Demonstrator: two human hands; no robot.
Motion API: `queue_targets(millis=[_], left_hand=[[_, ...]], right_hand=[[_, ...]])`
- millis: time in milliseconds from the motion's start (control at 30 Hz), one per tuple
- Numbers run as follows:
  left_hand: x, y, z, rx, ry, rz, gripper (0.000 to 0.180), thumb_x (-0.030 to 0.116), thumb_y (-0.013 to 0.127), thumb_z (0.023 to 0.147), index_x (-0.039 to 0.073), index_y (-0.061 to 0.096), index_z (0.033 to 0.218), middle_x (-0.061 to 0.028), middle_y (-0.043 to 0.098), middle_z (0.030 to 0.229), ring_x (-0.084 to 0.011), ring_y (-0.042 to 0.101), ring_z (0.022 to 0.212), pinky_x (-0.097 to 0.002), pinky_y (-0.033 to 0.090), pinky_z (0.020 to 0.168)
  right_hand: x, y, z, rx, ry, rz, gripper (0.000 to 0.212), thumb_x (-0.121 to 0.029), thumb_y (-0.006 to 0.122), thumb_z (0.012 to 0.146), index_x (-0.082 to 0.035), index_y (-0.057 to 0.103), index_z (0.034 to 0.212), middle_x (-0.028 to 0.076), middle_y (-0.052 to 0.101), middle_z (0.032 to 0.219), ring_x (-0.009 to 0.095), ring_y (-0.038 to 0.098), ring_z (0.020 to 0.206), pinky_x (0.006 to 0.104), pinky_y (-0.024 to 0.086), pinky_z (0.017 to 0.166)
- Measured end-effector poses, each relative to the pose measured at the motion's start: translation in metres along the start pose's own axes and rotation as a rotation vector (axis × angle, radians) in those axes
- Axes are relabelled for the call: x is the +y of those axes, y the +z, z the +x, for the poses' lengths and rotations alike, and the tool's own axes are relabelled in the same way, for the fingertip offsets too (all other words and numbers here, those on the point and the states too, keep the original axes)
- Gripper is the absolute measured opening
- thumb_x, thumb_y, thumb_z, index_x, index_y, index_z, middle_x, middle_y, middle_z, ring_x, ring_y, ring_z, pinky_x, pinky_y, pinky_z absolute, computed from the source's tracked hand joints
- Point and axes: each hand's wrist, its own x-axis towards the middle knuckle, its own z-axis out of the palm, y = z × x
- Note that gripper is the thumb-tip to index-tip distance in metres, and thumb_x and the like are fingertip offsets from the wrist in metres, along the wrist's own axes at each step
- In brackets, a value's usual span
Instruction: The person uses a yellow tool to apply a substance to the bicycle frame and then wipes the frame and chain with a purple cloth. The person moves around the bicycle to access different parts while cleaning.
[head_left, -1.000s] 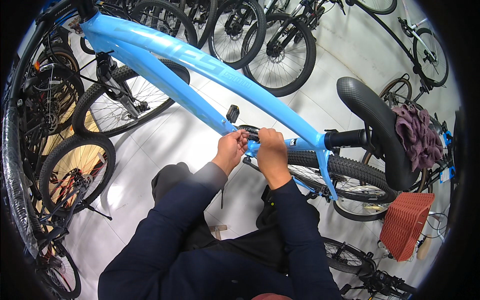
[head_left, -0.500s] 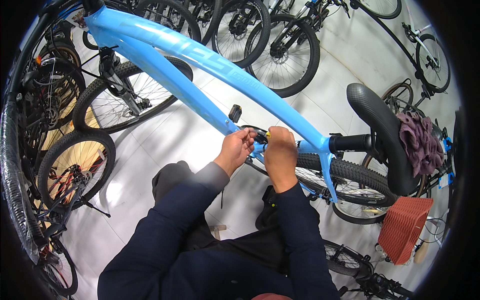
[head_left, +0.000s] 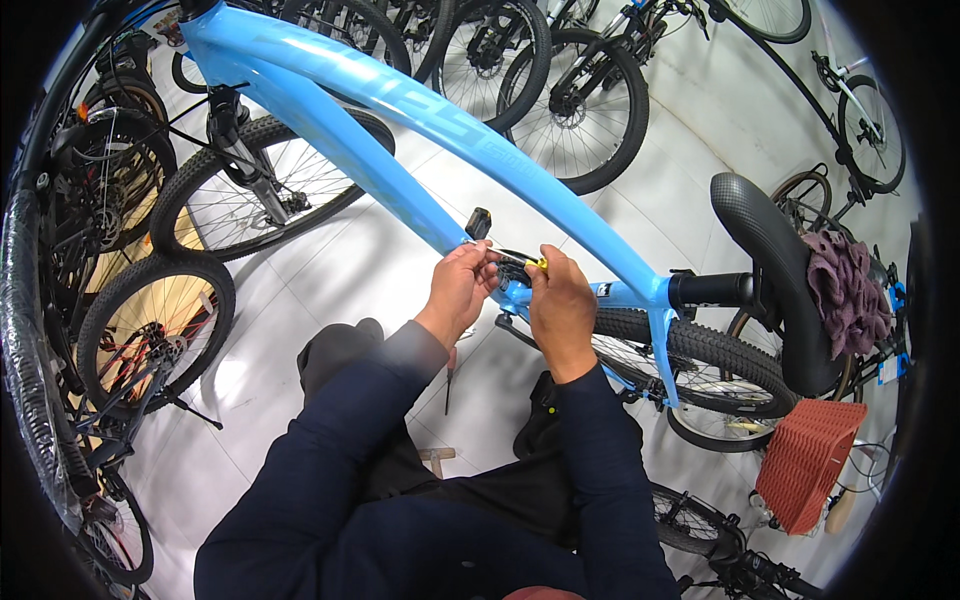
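Observation:
A light-blue bicycle frame [head_left: 360,165] stands in front of me, its black saddle [head_left: 765,270] to the right. My right hand [head_left: 563,312] is closed around a screwdriver with a yellow handle [head_left: 542,264]. Its thin metal shaft points left, toward the frame's lower tube. There my left hand [head_left: 459,290] pinches thumb and fingers together at the shaft's tip, close to the tube; what lies between them is too small to make out. A black pedal [head_left: 479,222] shows just beyond my left fingertips. My fingers partly hide the crank area.
Several parked bicycles line the far side and the left, one front wheel [head_left: 155,335] close by. A thin dark tool [head_left: 448,385] and a wooden piece [head_left: 436,456] lie on the floor. A purple cloth [head_left: 848,292] hangs behind the saddle, above a red basket [head_left: 810,465].
My left hand has shifted slightly left and up toward the lower tube. The screwdriver's shaft and yellow handle show more now. The whole view has moved a little.

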Motion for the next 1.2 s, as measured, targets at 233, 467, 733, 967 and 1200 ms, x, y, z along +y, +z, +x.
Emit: queue_targets(millis=[233,467,733,967,1200], left_hand=[[0.0,-0.001,-0.001,0.015,-0.001,0.013,0.018,0.02,0.055,0.106,0.006,0.061,0.116,-0.0041,0.066,0.097,-0.0121,0.058,0.079,-0.0282,0.051,0.074],[-0.001,0.002,-0.001,0.028,0.011,-0.022,0.02,0.022,0.054,0.106,0.005,0.062,0.115,-0.0031,0.067,0.093,-0.0107,0.058,0.077,-0.0279,0.051,0.073],[-0.001,0.002,-0.001,0.041,0.007,-0.012,0.021,0.021,0.055,0.106,0.004,0.063,0.117,-0.0044,0.064,0.096,-0.0133,0.058,0.08,-0.0292,0.051,0.074],[0.0,0.001,-0.002,0.03,0.009,-0.005,0.021,0.02,0.056,0.106,0.004,0.063,0.118,-0.0044,0.065,0.097,-0.013,0.058,0.08,-0.0291,0.051,0.074],[0.0,0.001,-0.001,0.02,0.012,-0.015,0.022,0.021,0.055,0.106,0.004,0.064,0.118,-0.0036,0.066,0.095,-0.013,0.058,0.08,-0.029,0.05,0.075]], right_hand=[[0.001,0.003,0.003,-0.012,0.082,0.226,0.033,-0.009,0.071,0.091,-0.01,0.064,0.123,0.015,0.07,0.102,0.036,0.068,0.089,0.0444,0.054,0.076],[0.005,-0.002,0.017,0.108,-0.277,0.085,0.034,-0.014,0.074,0.092,-0.006,0.067,0.125,0.016,0.073,0.094,0.032,0.071,0.079,0.0385,0.056,0.072],[0.005,0.005,0.013,-0.073,0.231,0.349,0.033,-0.023,0.072,0.096,0.002,0.069,0.118,0.011,0.072,0.073,0.013,0.066,0.055,0.0285,0.053,0.053],[0.001,0.005,0.016,-0.046,0.2,0.353,0.021,-0.014,0.069,0.095,-0.002,0.071,0.112,0.011,0.072,0.078,0.019,0.068,0.061,0.0302,0.054,0.057],[0.004,-0.011,0.02,-0.057,-0.274,0.137,0.034,0.007,0.065,0.081,-0.006,0.071,0.112,0.014,0.073,0.106,0.034,0.068,0.097,0.0406,0.056,0.085]])
